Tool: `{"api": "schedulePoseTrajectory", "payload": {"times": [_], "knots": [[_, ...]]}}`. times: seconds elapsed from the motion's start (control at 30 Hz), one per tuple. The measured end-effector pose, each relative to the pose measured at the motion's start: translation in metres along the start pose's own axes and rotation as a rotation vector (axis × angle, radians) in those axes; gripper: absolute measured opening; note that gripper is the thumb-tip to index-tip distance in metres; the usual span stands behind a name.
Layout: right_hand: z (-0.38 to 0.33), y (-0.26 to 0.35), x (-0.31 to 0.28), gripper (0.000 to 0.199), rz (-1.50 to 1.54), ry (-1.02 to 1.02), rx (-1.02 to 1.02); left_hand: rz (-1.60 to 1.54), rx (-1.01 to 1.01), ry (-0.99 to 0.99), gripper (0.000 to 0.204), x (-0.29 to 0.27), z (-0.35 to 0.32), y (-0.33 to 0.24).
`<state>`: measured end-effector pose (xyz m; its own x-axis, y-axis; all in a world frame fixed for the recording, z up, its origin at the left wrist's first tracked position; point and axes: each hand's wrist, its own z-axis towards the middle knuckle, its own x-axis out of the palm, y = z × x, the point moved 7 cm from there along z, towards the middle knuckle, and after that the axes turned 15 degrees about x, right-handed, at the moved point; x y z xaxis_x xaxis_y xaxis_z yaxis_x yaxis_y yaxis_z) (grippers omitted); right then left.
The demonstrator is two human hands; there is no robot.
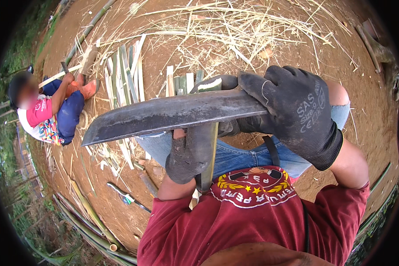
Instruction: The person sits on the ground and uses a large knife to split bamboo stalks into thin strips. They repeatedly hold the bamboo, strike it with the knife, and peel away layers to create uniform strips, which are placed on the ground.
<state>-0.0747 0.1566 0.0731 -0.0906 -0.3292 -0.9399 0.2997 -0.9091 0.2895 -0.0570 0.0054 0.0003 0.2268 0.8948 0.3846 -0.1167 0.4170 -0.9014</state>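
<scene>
My right hand (297, 111), in a black work glove, is closed around the handle of a large dark machete (164, 116) whose blade runs leftward across the middle of the view. My left hand (188, 153), also in a dark glove, grips an upright bamboo strip (208, 150) just under the blade. The blade rests across the strip's top end. My knees in blue jeans and my red shirt fill the lower middle.
Cut bamboo slats (124, 73) lie in a row on the bare dirt ahead, with dry straw-like shavings (235, 26) beyond. Another person (53, 111) sits at the left. Long bamboo poles (88, 217) lie at the lower left.
</scene>
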Motion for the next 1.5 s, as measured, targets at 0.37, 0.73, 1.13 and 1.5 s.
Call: {"api": "schedulePoseTrajectory", "payload": {"times": [0.37,0.73,1.13,1.5], "knots": [[0.005,0.006,0.003,0.057,-0.069,0.052,0.031,-0.040,0.056,0.032,0.069,0.007,0.003,-0.007],[0.011,0.015,0.011,0.028,0.056,-0.029,-0.040,0.001,0.252,0.027,0.031,0.005,0.004,-0.010],[0.054,-0.161,0.066,0.016,-0.460,-0.140,0.054,0.389,0.067,-0.124,0.045,-0.015,-0.006,-0.023],[0.022,-0.083,-0.012,0.017,0.300,-0.082,0.357,0.227,0.020,-0.181,0.073,-0.011,0.012,-0.015]]}}
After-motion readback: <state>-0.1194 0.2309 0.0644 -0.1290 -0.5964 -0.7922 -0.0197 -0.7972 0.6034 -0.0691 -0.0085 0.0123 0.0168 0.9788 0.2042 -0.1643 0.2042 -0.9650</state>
